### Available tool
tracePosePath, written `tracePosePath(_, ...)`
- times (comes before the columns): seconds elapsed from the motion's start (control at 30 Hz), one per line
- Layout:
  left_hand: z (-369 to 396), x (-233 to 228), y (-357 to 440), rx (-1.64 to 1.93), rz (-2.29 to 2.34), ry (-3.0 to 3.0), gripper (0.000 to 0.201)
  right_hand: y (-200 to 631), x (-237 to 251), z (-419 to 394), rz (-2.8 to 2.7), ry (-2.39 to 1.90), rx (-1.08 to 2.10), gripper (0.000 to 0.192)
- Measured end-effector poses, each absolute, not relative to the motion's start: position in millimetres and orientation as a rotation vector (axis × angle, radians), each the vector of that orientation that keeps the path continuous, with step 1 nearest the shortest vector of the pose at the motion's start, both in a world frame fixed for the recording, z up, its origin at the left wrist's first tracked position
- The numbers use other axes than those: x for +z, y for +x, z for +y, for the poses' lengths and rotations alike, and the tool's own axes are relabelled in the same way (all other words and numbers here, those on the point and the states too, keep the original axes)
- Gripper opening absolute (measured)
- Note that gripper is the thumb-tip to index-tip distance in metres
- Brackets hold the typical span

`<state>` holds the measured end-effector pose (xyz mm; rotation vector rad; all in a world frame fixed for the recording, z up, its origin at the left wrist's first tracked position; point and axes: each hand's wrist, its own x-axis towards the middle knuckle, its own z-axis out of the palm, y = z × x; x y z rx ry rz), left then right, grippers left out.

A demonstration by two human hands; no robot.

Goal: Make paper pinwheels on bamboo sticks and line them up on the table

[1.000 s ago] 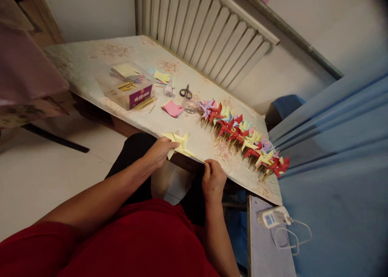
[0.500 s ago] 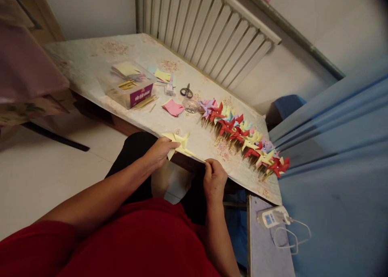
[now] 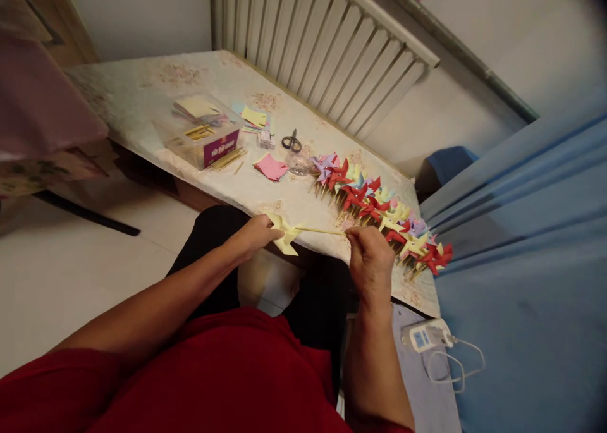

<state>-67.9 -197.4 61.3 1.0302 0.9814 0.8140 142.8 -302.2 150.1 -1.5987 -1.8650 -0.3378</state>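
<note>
A pale yellow paper pinwheel (image 3: 285, 236) is held over the table's front edge, above my lap. My left hand (image 3: 258, 234) pinches its paper blades from the left side. From the pinwheel a thin wooden stick (image 3: 320, 231) reaches out to the right. The far end of that stick sits between the closed fingers of my right hand (image 3: 372, 256). Just beyond my right hand, a row of finished pinwheels (image 3: 374, 208) in red, yellow, purple and blue lies on the table.
The flowered tablecloth (image 3: 222, 199) carries a clear plastic box (image 3: 183, 148) with paper and sticks, loose sticks (image 3: 228, 159), pink paper squares (image 3: 271, 167), black scissors (image 3: 291, 141) and yellow paper (image 3: 254, 117). A white power strip (image 3: 429, 336) with a cable stands at the right.
My right hand has moved right and up with the stick end, and the stick now lies nearly level. The pinwheel has turned in my left hand, its blades facing differently.
</note>
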Motion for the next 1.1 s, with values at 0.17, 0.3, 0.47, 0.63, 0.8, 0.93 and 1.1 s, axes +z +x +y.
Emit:
tracePosePath(0.17,-198,59,-69,0.806,0.979,1.091,0.015,135,160,-290,-2.086,-1.704,-0.52,0.022)
tracePosePath(0.3,-198,59,-68,0.815,0.973,1.146,0.014,129,159,-285,-2.198,-1.723,-0.487,0.025)
tracePosePath(0.47,-197,57,-68,0.756,1.004,1.277,0.007,128,152,-279,-2.201,-1.664,-0.325,0.024)
tracePosePath(0.63,-197,60,-74,0.647,1.002,1.34,0.012,127,149,-277,-2.147,-1.702,-0.352,0.023)
tracePosePath(0.8,-198,64,-76,0.609,1.015,1.353,0.016,127,152,-280,-2.162,-1.681,-0.232,0.023)
tracePosePath(0.93,-198,66,-77,0.622,1.014,1.32,0.013,139,155,-285,-2.03,-1.66,-0.059,0.019)
tracePosePath(1.1,-199,68,-78,0.626,1.019,1.264,0.015,155,147,-284,-1.536,-1.619,0.271,0.013)
